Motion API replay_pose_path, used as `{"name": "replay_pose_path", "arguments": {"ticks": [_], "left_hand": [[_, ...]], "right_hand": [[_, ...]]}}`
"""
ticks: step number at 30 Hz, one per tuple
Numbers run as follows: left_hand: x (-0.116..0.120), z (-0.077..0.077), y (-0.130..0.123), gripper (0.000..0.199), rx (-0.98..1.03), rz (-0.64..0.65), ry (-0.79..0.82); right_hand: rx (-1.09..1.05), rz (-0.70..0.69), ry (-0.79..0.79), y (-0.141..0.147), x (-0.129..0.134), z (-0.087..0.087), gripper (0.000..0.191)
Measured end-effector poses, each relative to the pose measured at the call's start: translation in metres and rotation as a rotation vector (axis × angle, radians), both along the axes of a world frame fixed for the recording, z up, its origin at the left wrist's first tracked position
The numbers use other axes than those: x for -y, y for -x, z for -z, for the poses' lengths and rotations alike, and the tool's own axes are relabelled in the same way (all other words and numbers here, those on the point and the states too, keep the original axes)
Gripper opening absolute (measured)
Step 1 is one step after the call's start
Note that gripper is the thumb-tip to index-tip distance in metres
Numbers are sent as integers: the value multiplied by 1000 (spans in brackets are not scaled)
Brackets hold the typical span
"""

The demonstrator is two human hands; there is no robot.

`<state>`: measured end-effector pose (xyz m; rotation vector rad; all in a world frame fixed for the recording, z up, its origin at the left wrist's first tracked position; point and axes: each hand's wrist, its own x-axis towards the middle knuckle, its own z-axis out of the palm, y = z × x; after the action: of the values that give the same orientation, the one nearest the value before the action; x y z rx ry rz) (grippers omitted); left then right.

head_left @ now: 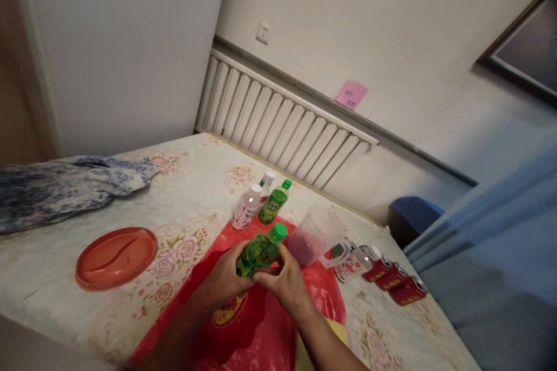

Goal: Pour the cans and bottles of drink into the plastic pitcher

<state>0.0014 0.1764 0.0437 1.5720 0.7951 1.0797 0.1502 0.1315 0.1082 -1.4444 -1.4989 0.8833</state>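
Both my hands are around a green plastic drink bottle (262, 250) with a green cap, tilted a little to the right. My left hand (230, 266) grips its left side, fingers wrapped behind it. On the right, the thumb and fingers of my right hand (287, 279) close on the lower part of the bottle. Beneath the hands lies a red plastic bag (261, 330) with a yellow print. Beyond it stand a second green bottle (274, 203) and two white-capped bottles, the nearer one (246, 208) pale with a printed pattern. A translucent pitcher (315, 235) stands to the right.
An orange divided plate (116, 258) lies at the left, near a blue-and-white cloth (73, 188). Several red cans (394, 278) and a white-capped bottle (359, 261) line the right. Something yellow (335, 330) is by my right forearm. A radiator (278, 122) runs behind the table.
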Motion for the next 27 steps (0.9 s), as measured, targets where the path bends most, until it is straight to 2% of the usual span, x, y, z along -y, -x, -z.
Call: {"name": "replay_pose_path", "arguments": {"ticks": [4, 9, 12, 16, 18, 20, 22, 27], "left_hand": [[8, -2, -7, 56, -88, -33, -33], [27, -1, -23, 58, -179, -93, -85], [42, -6, -39, 61, -178, -92, -80], [65, -19, -67, 63, -151, -23, -60], [76, -20, -84, 67, -139, 9, -60], [86, -13, -100, 78, -151, 19, -65], [93, 2, -113, 91, -223, 15, -71], [102, 51, -128, 62, -556, -119, -96]], "right_hand": [[8, 139, -19, 5, 9, 5, 55], [-24, 267, -18, -2, 32, 8, 58], [-20, 335, -47, -11, 50, 3, 56], [-21, 392, -76, -33, 77, -12, 55], [-12, 423, -76, -49, 91, -19, 52], [-11, 449, -97, -68, 105, -24, 51], [-15, 471, -126, -93, 118, -26, 53], [59, 593, -208, -169, 146, -20, 41]]}}
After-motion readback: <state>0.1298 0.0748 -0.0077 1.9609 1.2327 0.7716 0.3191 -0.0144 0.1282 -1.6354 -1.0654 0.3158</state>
